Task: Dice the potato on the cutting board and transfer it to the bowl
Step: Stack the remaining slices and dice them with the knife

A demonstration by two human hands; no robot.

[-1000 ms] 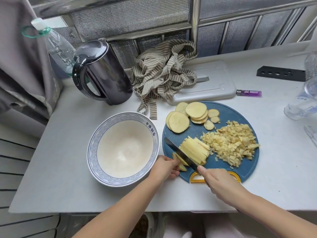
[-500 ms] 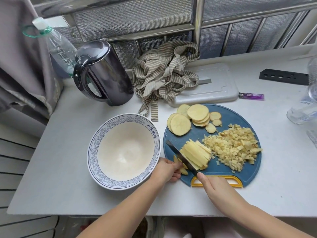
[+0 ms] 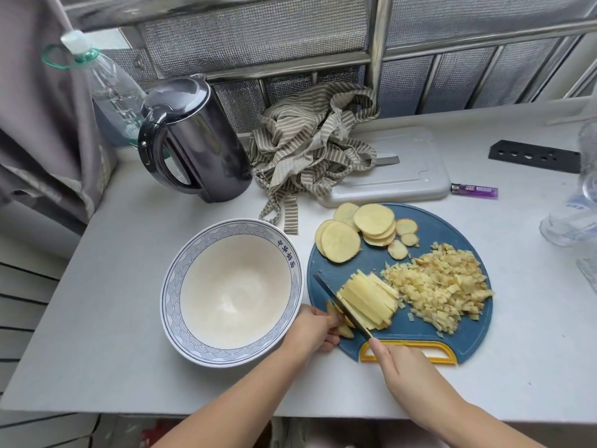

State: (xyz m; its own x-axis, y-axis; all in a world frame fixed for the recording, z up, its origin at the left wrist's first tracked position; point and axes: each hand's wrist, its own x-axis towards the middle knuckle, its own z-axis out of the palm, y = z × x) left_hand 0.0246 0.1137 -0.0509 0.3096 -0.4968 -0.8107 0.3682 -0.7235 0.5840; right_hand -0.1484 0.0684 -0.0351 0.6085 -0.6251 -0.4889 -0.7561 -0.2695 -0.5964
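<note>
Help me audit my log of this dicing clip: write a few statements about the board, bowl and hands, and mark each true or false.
1. The bowl holds diced potato. False: it holds none; the diced pile lies on the cutting board.
2. The right hand holds the knife, its blade across the potato strips. True.
3. The left hand lies flat on the diced pile. False: its fingers curl on a potato piece left of the blade.
4. Round potato slices lie uncut at the board's far side. True.
</note>
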